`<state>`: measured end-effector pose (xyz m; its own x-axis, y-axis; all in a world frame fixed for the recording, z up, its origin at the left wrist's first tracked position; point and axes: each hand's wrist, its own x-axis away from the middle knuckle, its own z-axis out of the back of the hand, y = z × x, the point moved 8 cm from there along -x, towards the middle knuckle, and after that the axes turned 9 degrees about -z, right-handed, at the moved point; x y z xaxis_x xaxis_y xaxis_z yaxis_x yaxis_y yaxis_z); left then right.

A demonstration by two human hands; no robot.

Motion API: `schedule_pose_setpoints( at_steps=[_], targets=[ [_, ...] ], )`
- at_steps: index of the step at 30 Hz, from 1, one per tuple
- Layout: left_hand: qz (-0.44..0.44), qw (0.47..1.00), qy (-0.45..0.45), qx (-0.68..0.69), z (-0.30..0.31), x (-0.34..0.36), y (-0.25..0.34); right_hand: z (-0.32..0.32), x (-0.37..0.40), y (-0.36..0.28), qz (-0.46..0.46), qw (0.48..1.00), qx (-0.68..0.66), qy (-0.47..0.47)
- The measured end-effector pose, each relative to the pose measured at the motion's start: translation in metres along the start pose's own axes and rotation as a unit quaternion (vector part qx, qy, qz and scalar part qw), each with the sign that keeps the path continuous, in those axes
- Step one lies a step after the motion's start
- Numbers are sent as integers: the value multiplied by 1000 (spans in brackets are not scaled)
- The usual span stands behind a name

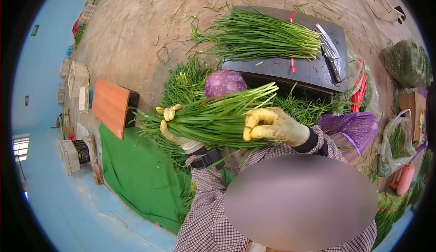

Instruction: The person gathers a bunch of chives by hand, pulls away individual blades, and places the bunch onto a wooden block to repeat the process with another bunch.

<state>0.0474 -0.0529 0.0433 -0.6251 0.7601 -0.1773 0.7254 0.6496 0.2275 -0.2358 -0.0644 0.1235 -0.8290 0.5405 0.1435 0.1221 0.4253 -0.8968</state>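
Note:
A loose bunch of garlic chives (pixel 213 118) lies across my lap, its pale cut ends pointing right. My left hand (pixel 175 131), in a yellowed glove, is closed around its leafy left part. At the stem end, my right hand (pixel 278 127) is gloved too, its thumb and fingers curled into a pinch; what is between the fingertips I cannot make out. In front, a tidy pile of garlic chives (pixel 268 35) rests on a dark board (pixel 272 68) over a red strip (pixel 292 65). A knife (pixel 330 54) with a black handle lies beside the pile.
Loose chives (pixel 188 79) surround the board and my purple-covered knees (pixel 225 84). Red strips (pixel 359 91) in clear plastic lie to the right, near bagged greens (pixel 406 63). An orange-brown panel (pixel 110 106) and a green cloth (pixel 136 175) are on the left.

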Motion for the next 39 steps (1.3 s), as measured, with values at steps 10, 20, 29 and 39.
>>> schedule_pose_setpoints(
  at_steps=[10,20,29,39],
  targets=[
    [-3,994,-107,35,-67,11,-20,21,-54,15,53,822,457,334],
    [6,999,27,27,3,9,-4,55,67,-86,307,928,-86,193],
    [36,999,40,9,20,13,-17,112,110,20,9,811,384,441],
    [-22,998,3,-65,-14,11,-5,82,-6,43,79,717,539,436]
  ],
)
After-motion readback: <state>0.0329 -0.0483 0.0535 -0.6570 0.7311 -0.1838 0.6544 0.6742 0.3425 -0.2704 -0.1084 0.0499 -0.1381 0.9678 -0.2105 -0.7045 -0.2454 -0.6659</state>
